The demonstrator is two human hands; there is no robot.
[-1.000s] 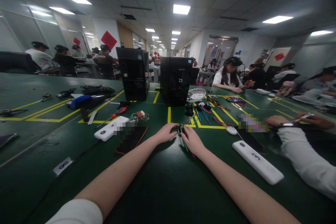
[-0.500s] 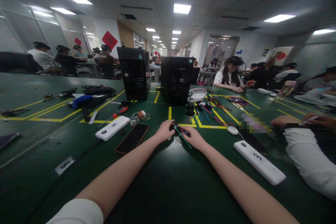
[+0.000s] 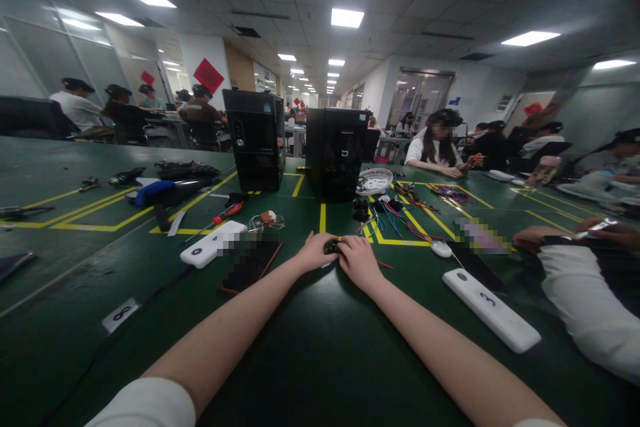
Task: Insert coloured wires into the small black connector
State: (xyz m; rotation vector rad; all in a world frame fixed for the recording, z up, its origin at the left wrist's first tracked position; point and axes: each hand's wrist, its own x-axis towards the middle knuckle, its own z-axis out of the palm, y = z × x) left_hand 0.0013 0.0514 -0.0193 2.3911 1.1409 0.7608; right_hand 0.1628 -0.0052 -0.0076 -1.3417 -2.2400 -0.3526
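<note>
Two hands, left hand [image 3: 316,251] and right hand [image 3: 356,257], fingers pinching small black part [image 3: 332,247], mostly hidden between them.

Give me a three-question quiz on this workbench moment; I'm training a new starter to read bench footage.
1. True or false: both hands meet on one small black part on the green table.
2. What lies nearest the right forearm? A) white plastic basket B) long white block marked 3 C) red-handled screwdriver
3. Fill in: the loose coloured wires lie just beyond the hands, in front of the two black ____ cases.

Key:
1. True; how the fingers grip it is hidden.
2. B, the long white block marked 3.
3. Computer.
</note>
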